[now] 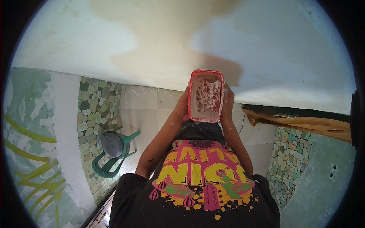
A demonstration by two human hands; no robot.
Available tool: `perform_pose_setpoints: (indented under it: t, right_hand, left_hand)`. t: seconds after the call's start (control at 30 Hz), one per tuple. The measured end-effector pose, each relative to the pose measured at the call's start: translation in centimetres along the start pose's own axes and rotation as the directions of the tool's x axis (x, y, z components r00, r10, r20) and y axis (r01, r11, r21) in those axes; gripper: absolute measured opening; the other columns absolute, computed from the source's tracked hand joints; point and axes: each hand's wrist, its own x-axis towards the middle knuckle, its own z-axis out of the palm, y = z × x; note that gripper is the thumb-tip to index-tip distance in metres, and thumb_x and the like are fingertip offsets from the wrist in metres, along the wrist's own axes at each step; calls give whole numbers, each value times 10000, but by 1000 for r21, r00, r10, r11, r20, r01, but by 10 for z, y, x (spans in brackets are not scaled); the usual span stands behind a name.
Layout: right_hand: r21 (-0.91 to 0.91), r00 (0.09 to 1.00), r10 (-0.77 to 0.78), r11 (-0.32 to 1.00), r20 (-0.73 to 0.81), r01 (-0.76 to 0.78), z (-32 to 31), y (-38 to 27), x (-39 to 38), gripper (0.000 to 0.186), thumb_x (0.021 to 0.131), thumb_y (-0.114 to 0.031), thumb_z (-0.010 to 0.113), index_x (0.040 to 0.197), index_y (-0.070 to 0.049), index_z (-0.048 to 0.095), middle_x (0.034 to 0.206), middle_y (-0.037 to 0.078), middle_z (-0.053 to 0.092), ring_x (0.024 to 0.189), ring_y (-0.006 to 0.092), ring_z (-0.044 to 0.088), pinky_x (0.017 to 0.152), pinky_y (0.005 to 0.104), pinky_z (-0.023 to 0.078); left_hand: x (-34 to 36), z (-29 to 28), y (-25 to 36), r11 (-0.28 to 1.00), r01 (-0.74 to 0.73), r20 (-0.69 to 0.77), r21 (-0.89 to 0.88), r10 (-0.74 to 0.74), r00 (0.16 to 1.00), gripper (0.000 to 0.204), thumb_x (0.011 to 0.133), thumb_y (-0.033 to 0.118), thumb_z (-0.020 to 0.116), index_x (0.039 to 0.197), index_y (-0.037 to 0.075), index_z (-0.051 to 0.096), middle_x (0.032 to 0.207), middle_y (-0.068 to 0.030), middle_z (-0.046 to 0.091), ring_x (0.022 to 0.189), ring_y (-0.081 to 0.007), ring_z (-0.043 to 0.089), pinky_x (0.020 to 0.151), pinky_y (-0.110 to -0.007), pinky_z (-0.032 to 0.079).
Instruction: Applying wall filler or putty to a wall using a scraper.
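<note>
Both my hands hold up a red rectangular plastic tub [191, 97] in front of my body, close to the pale wall. Its open top faces me, and whitish, powdery or pasty residue [208, 93] coats the inside and rim. My left hand [184, 102] grips the left side, while my right hand [228, 99] grips the right. Most of the fingers are hidden behind the tub's walls. Pale smears mark my right hand.
A pale wall [159, 45] stands directly ahead. On the left is a green plastic chair [108, 167] with a dark round object [112, 143] on its seat. A brown, ragged-edged ledge [300, 122] juts out at the right. Tiled floor [146, 117] lies below.
</note>
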Motion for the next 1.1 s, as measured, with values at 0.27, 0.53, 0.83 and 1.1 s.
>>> perform_pose_setpoints:
  t: [0.27,0.53,0.83,1.1]
  right_hand:
    - [-492,858,-431,703,279,513,-12,-36,2,255,937,-111,547,1152,-33,661,933,111,611,827,194,590,748,302,465]
    - [-692,834,-208,477,510,542,5,-134,-22,381,831,-88,689,1208,-117,648,983,120,610,851,219,618,705,321,495]
    - [-845,845,-109,57,524,532,26,-117,-23,451,700,-108,778,1096,-37,574,1240,200,544,1101,381,566,894,466,475]
    - [-569,925,4,789,379,230,1,-112,-16,304,808,-31,709,1054,-27,531,912,49,644,802,152,621,733,297,506]
  left_hand:
    - [1,1,-1,981,141,207,-133,-111,972,905,847,745,408,1460,81,363,1409,-156,499,1235,-296,558,1012,-490,505]
    - [3,9,-6,987,-69,113,142,53,992,959,829,806,352,1480,102,329,1445,-163,456,1279,-319,515,1037,-505,477]
    - [3,0,-9,977,-148,32,155,144,989,974,831,804,359,1492,93,282,1461,-177,426,1304,-344,483,1060,-513,449]
    - [15,17,8,986,-159,43,39,157,987,943,864,780,369,1470,60,300,1409,-178,462,1292,-337,488,1065,-514,433]
